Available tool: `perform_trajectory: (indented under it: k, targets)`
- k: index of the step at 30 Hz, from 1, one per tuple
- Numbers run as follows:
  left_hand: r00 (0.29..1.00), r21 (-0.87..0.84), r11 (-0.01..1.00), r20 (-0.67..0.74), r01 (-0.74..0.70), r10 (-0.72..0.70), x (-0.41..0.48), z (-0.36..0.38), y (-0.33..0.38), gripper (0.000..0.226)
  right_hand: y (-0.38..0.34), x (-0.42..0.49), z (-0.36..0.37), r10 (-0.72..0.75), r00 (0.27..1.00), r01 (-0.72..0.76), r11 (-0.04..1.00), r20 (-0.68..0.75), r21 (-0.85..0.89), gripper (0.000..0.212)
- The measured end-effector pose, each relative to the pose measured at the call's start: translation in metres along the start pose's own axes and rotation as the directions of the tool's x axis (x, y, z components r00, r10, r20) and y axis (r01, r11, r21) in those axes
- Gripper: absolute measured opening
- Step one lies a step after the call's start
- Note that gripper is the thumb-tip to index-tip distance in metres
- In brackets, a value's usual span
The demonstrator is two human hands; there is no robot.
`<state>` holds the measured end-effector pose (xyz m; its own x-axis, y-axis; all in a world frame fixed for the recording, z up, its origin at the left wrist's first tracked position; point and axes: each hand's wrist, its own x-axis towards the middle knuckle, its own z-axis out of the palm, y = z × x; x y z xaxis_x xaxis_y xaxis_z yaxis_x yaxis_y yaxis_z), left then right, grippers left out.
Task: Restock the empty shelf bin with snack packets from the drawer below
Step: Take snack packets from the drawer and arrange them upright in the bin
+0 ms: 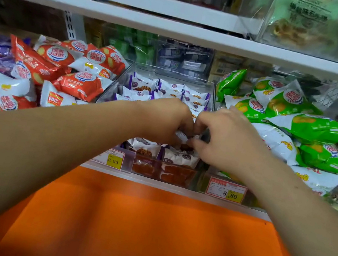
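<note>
Clear shelf bin (114, 86) noted at mid-shelf, filled in rows with white-and-purple snack packets (170, 89). Left hand (165, 120) and right hand (225, 137) are held close together over the bin's front half, fingertips almost meeting. Fingers of both are curled down onto the top packet (181, 135), which is pinched between them (grip partly hidden by knuckles). Red packets (76, 84) are heaped left of the bin, green packets (289, 117) right. Price tags (113, 160) are fixed on the shelf edge. An orange surface (146, 225) is seen below the forearms.
</note>
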<state>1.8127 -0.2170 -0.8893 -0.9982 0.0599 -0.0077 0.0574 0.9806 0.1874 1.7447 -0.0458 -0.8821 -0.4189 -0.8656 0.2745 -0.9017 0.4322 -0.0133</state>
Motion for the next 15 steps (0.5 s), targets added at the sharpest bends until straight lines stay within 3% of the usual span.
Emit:
perform_trajectory:
  k: [5, 11, 15]
  targets:
    - [0.995, -0.156, 0.985, -0.060, 0.071, -0.082, -0.016, -0.007, -0.016, 0.040, 0.000, 0.000, 0.013, 0.065, 0.992, -0.060, 0.997, 0.104, -0.052, 0.027]
    - [0.989, -0.259, 0.963, -0.103, 0.073, -0.103, -0.024, 0.001, -0.029, 0.008, -0.003, 0.006, 0.015, 0.101, 0.988, -0.089, 0.991, 0.121, -0.096, 0.024]
    - [0.991, -0.167, 0.984, -0.112, 0.057, -0.076, -0.015, 0.007, -0.024, 0.010, -0.004, 0.011, 0.017, 0.114, 0.983, -0.098, 0.989, 0.145, -0.114, 0.023]
